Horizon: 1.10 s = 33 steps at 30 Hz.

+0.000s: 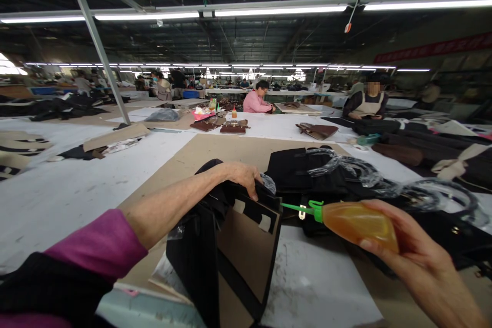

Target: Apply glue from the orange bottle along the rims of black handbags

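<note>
My left hand (242,177) grips the upper edge of a black bag (203,261), thumb on the near side and the other fingers hidden behind it. The bag stands tilted, its tan inner side turned toward me, with pale patches near the top. In my right hand (411,246) is a squeeze glue bottle (357,220) holding amber liquid, lying sideways. Its long green nozzle points left, and the tip is at the bag's upper right corner; whether it touches I cannot tell.
Black bags (295,164) with plastic-wrapped handles (342,166) lie just beyond, on the right. Brown bags (234,126) and another glue bottle (234,111) sit farther back. Two people work across the table, a pink sleeve (253,101) on one. A slanted post (98,43) rises at left.
</note>
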{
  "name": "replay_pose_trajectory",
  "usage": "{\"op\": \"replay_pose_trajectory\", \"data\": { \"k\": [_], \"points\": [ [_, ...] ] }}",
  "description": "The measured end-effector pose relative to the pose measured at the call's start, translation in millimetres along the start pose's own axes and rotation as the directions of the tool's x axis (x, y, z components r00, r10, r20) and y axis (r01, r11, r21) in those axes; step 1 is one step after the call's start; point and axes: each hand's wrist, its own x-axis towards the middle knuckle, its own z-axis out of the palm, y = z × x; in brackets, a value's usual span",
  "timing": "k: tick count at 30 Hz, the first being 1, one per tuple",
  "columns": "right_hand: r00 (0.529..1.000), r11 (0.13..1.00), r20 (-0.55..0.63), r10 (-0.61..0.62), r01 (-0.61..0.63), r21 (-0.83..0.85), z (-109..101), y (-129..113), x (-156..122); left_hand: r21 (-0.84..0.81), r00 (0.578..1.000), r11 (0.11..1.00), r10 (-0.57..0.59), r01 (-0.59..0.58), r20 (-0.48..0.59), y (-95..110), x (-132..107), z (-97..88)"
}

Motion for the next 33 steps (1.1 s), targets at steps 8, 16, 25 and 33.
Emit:
{"op": "replay_pose_trajectory", "data": {
  "k": [8, 16, 25, 33],
  "points": [
    [0.999, 1.000, -0.046, 0.001, 0.000, 0.027, 0.3, 1.2, 0.8, 0.035, 1.000, 0.999, 0.009, -0.009, -0.003, 0.7, 0.7, 3.1],
    [0.999, 0.999, -0.020, 0.043, -0.043, 0.022, -2.6, 5.5, -7.8, 0.032, 1.000, 0.999, -0.011, 0.012, -0.024, 6.5, -4.7, 4.1],
    [0.998, 1.000, -0.054, 0.015, -0.014, 0.028, 3.2, -5.2, 0.2, 0.043, 0.999, 0.999, 0.016, -0.014, -0.030, -0.1, -2.8, 5.9],
    [0.991, 0.992, 0.049, 0.123, -0.124, 0.002, -7.1, 13.8, -16.2, 0.092, 0.990, 0.995, 0.051, -0.039, -0.131, 7.6, -15.4, 5.7]
  ]
}}
